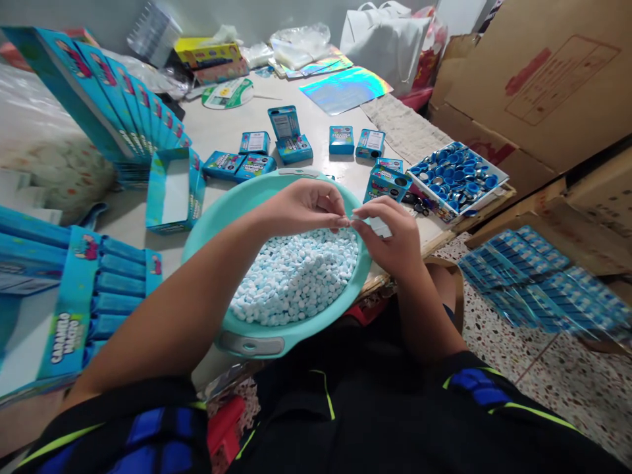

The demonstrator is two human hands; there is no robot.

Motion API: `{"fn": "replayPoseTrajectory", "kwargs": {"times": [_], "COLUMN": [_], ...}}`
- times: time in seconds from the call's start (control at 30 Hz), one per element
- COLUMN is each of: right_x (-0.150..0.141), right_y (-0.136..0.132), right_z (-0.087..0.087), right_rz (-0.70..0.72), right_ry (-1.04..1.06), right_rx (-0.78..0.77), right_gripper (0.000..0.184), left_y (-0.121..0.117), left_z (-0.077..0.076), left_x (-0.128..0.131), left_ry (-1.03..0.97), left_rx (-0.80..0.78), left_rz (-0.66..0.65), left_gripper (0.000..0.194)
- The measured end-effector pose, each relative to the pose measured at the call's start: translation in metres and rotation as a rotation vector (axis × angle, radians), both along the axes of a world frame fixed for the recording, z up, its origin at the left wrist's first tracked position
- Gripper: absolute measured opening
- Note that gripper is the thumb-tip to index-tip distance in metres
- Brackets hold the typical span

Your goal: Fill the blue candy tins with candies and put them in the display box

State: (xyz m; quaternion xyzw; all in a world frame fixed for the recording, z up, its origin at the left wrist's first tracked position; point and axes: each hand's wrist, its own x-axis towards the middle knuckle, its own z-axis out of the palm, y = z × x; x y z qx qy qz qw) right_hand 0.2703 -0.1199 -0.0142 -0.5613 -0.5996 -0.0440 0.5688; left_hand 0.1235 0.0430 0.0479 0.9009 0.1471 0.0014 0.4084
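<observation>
Above the teal basin [205, 230] of white candies [296, 280], left hand [301, 209] and right hand [390, 242] meet; fingers [340, 222] pinched together on a small white piece [379, 227], nearer the right hand.

In front of me runs a long white-topped counter [340, 178] with a thin wooden edge, set against a pale grey wall [247, 14]. To my right, large sheets of brown corrugated cardboard [528, 85] stand leaning beside it, and below them lies a speckled terrazzo floor [557, 375] in cream, brown and black. The light falls soft and even across the room.
</observation>
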Motion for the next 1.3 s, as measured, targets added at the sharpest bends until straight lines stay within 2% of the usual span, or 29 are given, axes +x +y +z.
{"fn": "replayPoseTrajectory", "kwargs": {"times": [0.1, 0.17, 0.27, 0.33, 0.43, 0.53, 0.6, 0.67, 0.73, 0.8, 0.93, 1.13, 1.3], "right_x": [0.034, 0.064, 0.102, 0.113, 0.097, 0.045, 0.004, -0.030, -0.047, -0.050, -0.038, -0.035, -0.034], "right_y": [-0.002, -0.001, 0.003, 0.007, 0.011, 0.011, 0.011, 0.012, 0.015, 0.017, 0.015, 0.016, 0.017], "right_z": [0.010, 0.015, 0.015, 0.011, 0.004, 0.001, 0.000, 0.002, 0.006, 0.010, 0.017, 0.023, 0.027], "right_rz": [-0.206, -0.322, -0.351, -0.322, -0.330, -0.396, -0.315, -0.111, -0.064, -0.066, 0.044, 0.143, 0.206], "right_ry": [-0.017, -0.029, -0.019, 0.002, 0.002, -0.024, -0.064, -0.140, -0.186, -0.221, -0.344, -0.408, -0.391], "right_rx": [0.012, -0.048, -0.189, -0.245, -0.188, 0.005, 0.057, -0.068, -0.249, -0.393, -0.575, -0.642, -0.667], "right_gripper": [0.005, 0.006, 0.010, 0.019, 0.027, 0.022, 0.024, 0.034, 0.047, 0.049, 0.024, 0.014, 0.020], "left_y": [0.004, 0.008, 0.013, 0.015, 0.017, 0.018, 0.020, 0.023, 0.028, 0.036, 0.044, 0.026, 0.022], "left_z": [0.002, 0.002, 0.002, 0.002, -0.001, -0.004, -0.005, -0.002, 0.004, 0.010, 0.015, 0.014, 0.012], "left_x": [-0.002, -0.003, -0.004, -0.004, -0.004, -0.004, -0.004, -0.007, -0.011, -0.015, -0.016, -0.006, -0.005], "left_ry": [0.012, 0.034, 0.085, 0.101, 0.092, 0.056, 0.048, 0.069, 0.145, 0.292, 0.483, 0.559, 0.567], "left_rx": [0.069, 0.169, 0.293, 0.334, 0.321, 0.217, 0.136, 0.089, 0.048, -0.019, -0.038, -0.085, -0.142], "left_rz": [-0.012, -0.010, 0.006, 0.016, 0.032, 0.043, 0.026, -0.008, -0.050, -0.095, -0.158, -0.232, -0.216], "left_gripper": [0.024, 0.021, 0.019, 0.019, 0.019, 0.021, 0.025, 0.030, 0.035, 0.043, 0.049, 0.043, 0.036]}}
